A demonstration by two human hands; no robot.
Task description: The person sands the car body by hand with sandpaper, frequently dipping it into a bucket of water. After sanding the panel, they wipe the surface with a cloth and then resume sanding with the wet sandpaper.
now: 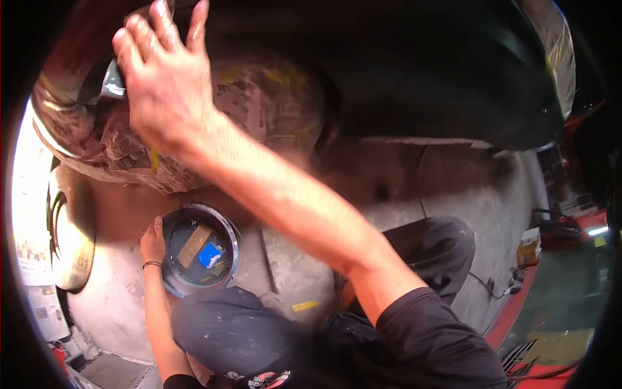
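My right hand (170,84) reaches to the upper left, its back to the camera and its wet-looking fingers spread against a dark, curved panel (414,71). Beside it is a small shiny grey piece (113,81); whether the palm covers anything is hidden. Lower down, my left hand (153,245), with a dark band at the wrist, grips the left rim of a round dark bucket (234,249). Inside the bucket lie a tan block (195,246), a bright blue piece (210,255) and dark liquid.
Masking paper (265,110) with yellow tape covers a rounded part behind my forearm. A tyre (72,227) stands at the left. A dark cap (233,330) fills the lower middle. At the right are a red-edged glass surface (557,305), a small box (529,247) and a cable.
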